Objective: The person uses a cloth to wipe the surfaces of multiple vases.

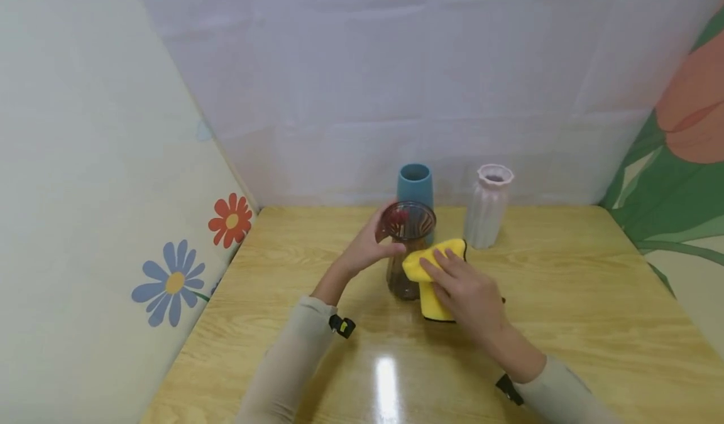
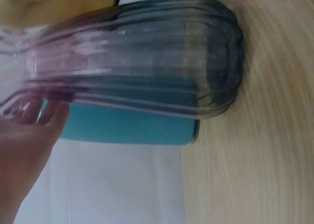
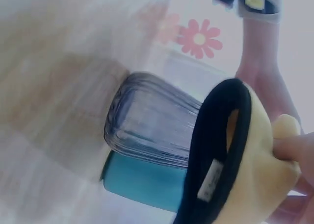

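Observation:
A see-through, ribbed glass vase [image 1: 403, 281] of purplish-grey tint stands on the table, its flared rim upward. My left hand [image 1: 366, 248] holds it below the rim, thumb on the near side and fingers behind. Against its right side my right hand [image 1: 474, 295] grips a yellow cloth [image 1: 437, 304] with a dark edge, part of it hanging down. In the right wrist view the folded cloth [image 3: 260, 175] shows a black border and a small white label, and it hides part of the glass. The left wrist view shows the ribbed glass body [image 2: 147, 52] close up.
A blue vase [image 1: 415, 188] stands right behind the glass one, partly hidden by it. Farther right is a white fluted vase [image 1: 485, 213] with a wavy rim. The wooden table [image 1: 565, 286] meets a pale back wall [image 1: 351, 97] and flower-patterned side panels.

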The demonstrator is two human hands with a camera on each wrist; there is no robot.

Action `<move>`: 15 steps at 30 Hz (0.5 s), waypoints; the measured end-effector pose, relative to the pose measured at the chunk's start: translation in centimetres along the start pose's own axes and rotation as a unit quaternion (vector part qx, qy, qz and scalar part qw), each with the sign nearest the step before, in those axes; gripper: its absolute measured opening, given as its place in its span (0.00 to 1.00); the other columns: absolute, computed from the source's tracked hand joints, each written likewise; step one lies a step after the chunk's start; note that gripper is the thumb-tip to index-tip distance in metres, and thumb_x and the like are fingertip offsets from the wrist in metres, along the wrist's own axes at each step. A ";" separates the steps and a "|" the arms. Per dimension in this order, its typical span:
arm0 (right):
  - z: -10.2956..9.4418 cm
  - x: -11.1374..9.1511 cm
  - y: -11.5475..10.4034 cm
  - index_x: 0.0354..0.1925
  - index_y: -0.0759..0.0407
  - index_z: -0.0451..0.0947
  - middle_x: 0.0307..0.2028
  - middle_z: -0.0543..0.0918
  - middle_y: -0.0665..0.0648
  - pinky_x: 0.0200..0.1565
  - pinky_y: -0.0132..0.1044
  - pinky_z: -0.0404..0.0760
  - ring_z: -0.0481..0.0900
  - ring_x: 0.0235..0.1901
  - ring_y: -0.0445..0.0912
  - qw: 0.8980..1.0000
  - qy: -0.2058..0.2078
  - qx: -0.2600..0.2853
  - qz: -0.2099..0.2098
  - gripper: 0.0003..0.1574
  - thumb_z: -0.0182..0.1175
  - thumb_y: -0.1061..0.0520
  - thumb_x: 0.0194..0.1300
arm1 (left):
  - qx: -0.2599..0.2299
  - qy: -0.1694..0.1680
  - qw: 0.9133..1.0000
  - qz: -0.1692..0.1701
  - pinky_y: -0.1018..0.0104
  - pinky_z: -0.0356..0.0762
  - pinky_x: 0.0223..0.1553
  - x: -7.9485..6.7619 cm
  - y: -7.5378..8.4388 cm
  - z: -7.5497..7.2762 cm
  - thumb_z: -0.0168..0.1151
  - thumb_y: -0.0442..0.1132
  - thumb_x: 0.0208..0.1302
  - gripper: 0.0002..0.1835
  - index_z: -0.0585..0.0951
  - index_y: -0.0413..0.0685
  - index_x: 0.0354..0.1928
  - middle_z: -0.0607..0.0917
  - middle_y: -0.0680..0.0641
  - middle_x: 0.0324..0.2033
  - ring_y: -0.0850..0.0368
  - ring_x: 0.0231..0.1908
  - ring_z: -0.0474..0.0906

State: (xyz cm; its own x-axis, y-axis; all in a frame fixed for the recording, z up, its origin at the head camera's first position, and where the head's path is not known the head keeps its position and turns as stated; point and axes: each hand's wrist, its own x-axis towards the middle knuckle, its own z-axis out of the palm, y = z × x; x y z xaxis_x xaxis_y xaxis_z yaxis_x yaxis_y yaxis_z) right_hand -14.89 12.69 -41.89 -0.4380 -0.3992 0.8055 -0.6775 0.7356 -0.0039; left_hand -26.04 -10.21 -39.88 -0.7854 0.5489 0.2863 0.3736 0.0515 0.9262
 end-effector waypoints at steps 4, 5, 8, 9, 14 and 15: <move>0.7 0.8 0.5 0.58 0.55 0.83 0.53 0.86 0.62 0.34 0.49 0.86 0.85 0.51 0.61 0.999 0.016 -0.028 -0.029 0.18 0.60 0.58 0.72 | 0.007 0.038 0.999 -0.008 0.42 0.63 0.70 0.1 0.3 1.1 0.72 0.76 0.41 0.72 0.50 0.42 0.79 0.67 0.38 0.70 0.42 0.69 0.66; 1.0 0.9 0.7 0.59 0.54 0.83 0.53 0.86 0.61 0.34 0.49 0.86 0.85 0.51 0.60 0.999 0.017 -0.035 -0.033 0.18 0.55 0.56 0.76 | 0.008 0.046 0.999 -0.011 0.42 0.63 0.69 0.1 0.3 1.2 0.72 0.76 0.40 0.72 0.51 0.42 0.79 0.67 0.38 0.70 0.42 0.69 0.67; 2.2 1.1 0.8 0.60 0.54 0.82 0.52 0.87 0.59 0.32 0.46 0.86 0.86 0.51 0.59 0.997 0.036 -0.051 -0.049 0.22 0.44 0.54 0.83 | 0.005 0.060 0.998 -0.016 0.41 0.65 0.68 0.1 0.2 1.6 0.73 0.76 0.39 0.71 0.52 0.44 0.78 0.69 0.39 0.69 0.42 0.68 0.68; 2.6 1.1 0.8 0.60 0.54 0.82 0.52 0.87 0.59 0.32 0.45 0.86 0.86 0.50 0.59 0.996 0.042 -0.054 -0.053 0.23 0.43 0.53 0.83 | 0.003 0.063 0.998 -0.017 0.42 0.66 0.67 0.1 0.1 1.7 0.74 0.75 0.39 0.70 0.53 0.45 0.78 0.69 0.39 0.68 0.43 0.67 0.69; 3.7 0.7 0.6 0.57 0.56 0.84 0.54 0.85 0.61 0.29 0.44 0.86 0.87 0.47 0.60 0.995 0.056 -0.051 -0.059 0.21 0.46 0.55 0.81 | -0.009 0.068 0.998 -0.014 0.43 0.68 0.67 0.5 0.0 1.8 0.77 0.71 0.41 0.66 0.56 0.47 0.76 0.71 0.40 0.67 0.44 0.66 0.70; 3.9 0.6 0.6 0.56 0.56 0.84 0.55 0.85 0.61 0.29 0.44 0.86 0.87 0.47 0.61 0.996 0.057 -0.049 -0.057 0.20 0.48 0.55 0.79 | -0.011 0.068 0.998 -0.013 0.44 0.68 0.67 0.6 0.0 1.8 0.77 0.71 0.42 0.65 0.56 0.47 0.76 0.71 0.40 0.67 0.44 0.66 0.70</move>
State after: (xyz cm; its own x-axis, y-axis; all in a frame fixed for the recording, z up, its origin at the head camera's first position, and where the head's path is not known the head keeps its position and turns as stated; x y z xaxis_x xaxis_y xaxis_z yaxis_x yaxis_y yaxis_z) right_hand -17.82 10.73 -43.67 -0.2882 -0.4229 0.8591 -0.6557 0.7410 0.1448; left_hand -25.63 -8.36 -40.17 -0.8550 0.4295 0.2906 0.3417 0.0451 0.9387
